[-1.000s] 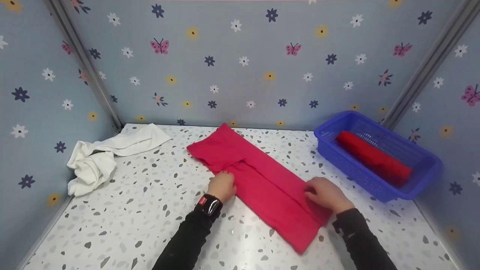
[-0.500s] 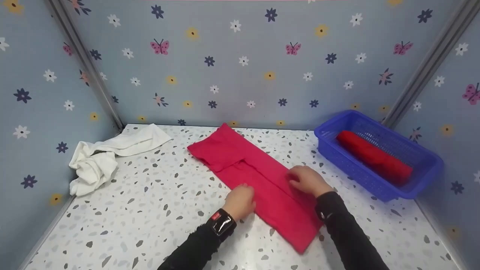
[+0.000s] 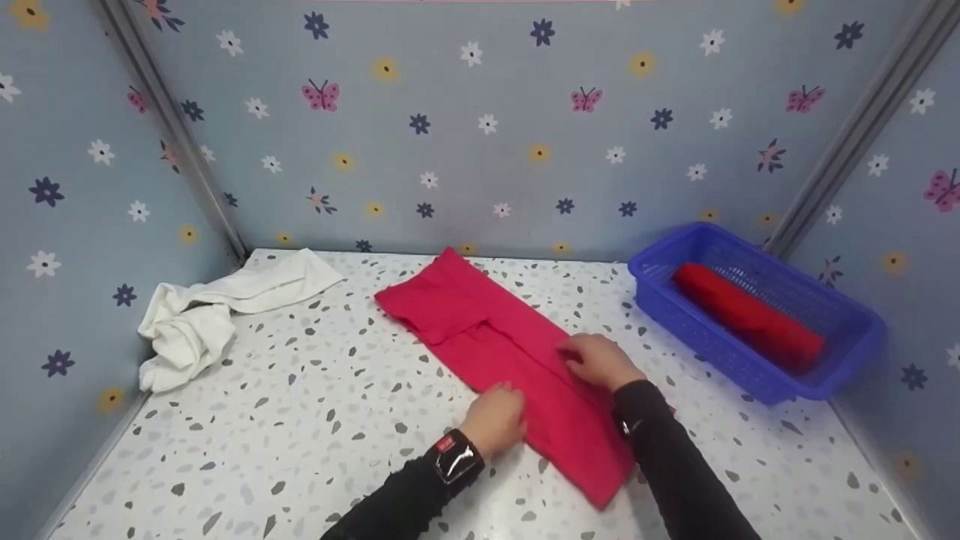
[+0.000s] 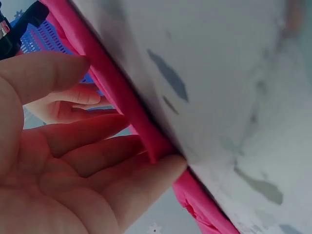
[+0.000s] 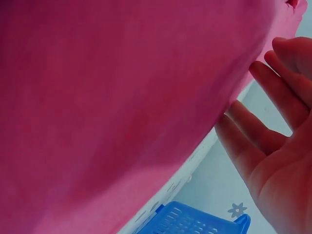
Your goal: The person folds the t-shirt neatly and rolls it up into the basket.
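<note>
A red-pink folded cloth (image 3: 502, 352) lies slantwise across the middle of the speckled table (image 3: 300, 450), its one end far and left, the other near and right. The left hand (image 3: 495, 420) is at its near, left edge, fingers loosely extended — in the left wrist view the fingertips touch the cloth's edge, without curling round it. The right hand (image 3: 602, 361) is over the far, right side, its fingers relaxed and spread a little, tips at the cloth's edge rather than gripping it. Both arms wear black sleeves (image 3: 390, 506), and a dark wristband (image 3: 454, 459) is on the left wrist; the right forearm passes over the cloth's near, right end. Right of the cloth, and apart from it, a blue basket (image 3: 697, 341) holds a red rolled cloth (image 3: 750, 319). A white cloth (image 3: 191, 334) lies crumpled at the far left, beside the flower-patterned wall (image 3: 450, 82).
</note>
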{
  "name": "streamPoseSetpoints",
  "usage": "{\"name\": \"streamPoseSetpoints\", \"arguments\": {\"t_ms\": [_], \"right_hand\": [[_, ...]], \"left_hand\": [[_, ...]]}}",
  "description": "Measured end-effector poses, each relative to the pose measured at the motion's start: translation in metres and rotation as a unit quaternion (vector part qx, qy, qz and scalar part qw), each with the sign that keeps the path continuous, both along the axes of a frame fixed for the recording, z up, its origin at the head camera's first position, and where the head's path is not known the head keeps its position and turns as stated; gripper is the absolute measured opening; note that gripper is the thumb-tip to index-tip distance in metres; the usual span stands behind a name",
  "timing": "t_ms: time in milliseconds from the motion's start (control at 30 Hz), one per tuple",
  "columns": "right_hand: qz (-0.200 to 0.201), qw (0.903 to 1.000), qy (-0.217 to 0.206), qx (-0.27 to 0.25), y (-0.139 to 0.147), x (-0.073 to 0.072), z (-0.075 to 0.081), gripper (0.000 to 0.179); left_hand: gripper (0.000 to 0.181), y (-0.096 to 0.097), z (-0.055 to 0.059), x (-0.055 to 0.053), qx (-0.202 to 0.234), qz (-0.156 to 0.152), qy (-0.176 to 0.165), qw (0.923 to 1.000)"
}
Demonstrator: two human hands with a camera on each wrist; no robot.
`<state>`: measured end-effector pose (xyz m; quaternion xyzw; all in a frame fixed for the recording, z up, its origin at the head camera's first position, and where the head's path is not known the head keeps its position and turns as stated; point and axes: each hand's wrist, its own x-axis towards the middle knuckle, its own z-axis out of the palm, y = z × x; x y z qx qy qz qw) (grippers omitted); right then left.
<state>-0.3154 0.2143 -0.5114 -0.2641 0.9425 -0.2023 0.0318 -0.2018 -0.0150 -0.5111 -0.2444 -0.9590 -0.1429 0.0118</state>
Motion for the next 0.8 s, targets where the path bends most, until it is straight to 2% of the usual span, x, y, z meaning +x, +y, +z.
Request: {"name": "streamPoseSetpoints", "arguments": {"t_ms": [400, 600, 800], "right_hand": [[0.022, 0.9939, 0.106, 0.021, -0.006, 0.003, -0.002, 0.013], [0.012, 0.9936, 0.103, 0.043, -0.008, 0.003, -0.002, 0.013], [0.012, 0.9931, 0.100, 0.060, -0.011, 0.008, 0.003, 0.014]], "left_hand": [[0.012, 0.001, -0.002, 0.001, -0.016, 0.014, 0.034, 0.9992], [0.014, -0.004, -0.001, -0.002, -0.028, 0.017, 0.042, 0.9986], [0.018, -0.012, 0.002, -0.013, -0.020, 0.038, 0.043, 0.9982]]}}
